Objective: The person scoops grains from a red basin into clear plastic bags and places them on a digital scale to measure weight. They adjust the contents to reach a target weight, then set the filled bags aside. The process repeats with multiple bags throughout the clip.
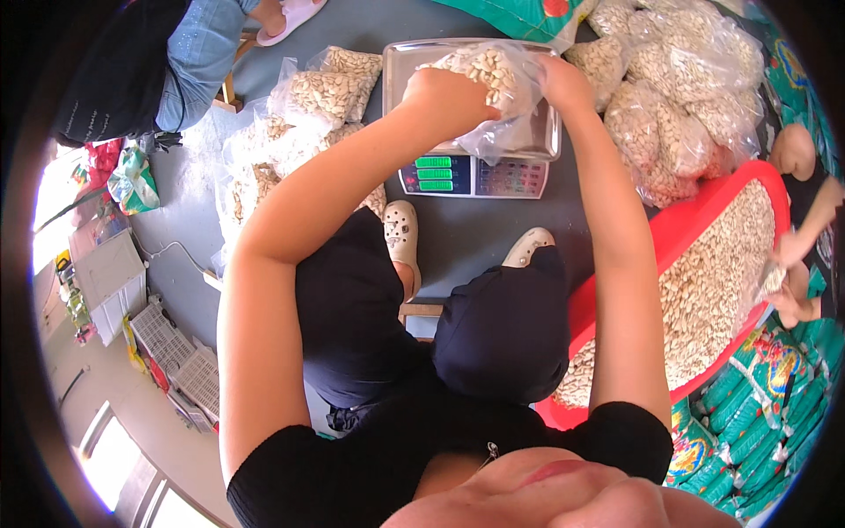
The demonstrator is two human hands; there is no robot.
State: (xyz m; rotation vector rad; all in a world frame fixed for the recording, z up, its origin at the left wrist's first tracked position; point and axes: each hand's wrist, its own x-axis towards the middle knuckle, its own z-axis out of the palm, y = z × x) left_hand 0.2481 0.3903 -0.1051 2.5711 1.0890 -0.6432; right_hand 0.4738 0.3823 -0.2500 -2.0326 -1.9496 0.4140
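A clear plastic bag of pale oblong seeds [491, 72] sits on the steel tray [397, 62] of an electronic scale [475, 180] with lit green displays. My left hand [447, 99] has its fingers curled on the left side of the bag, over the tray. My right hand [559, 84] grips the bag's plastic at the tray's right side; its fingertips are partly hidden.
Filled seed bags lie left [321, 97] and right [660, 110] of the scale. A red tub [766, 176] of loose seeds is beside my right leg, with a co-worker's hands [788, 251] at it. Green sacks [775, 422] lie lower right. Another person [198, 62] is upper left.
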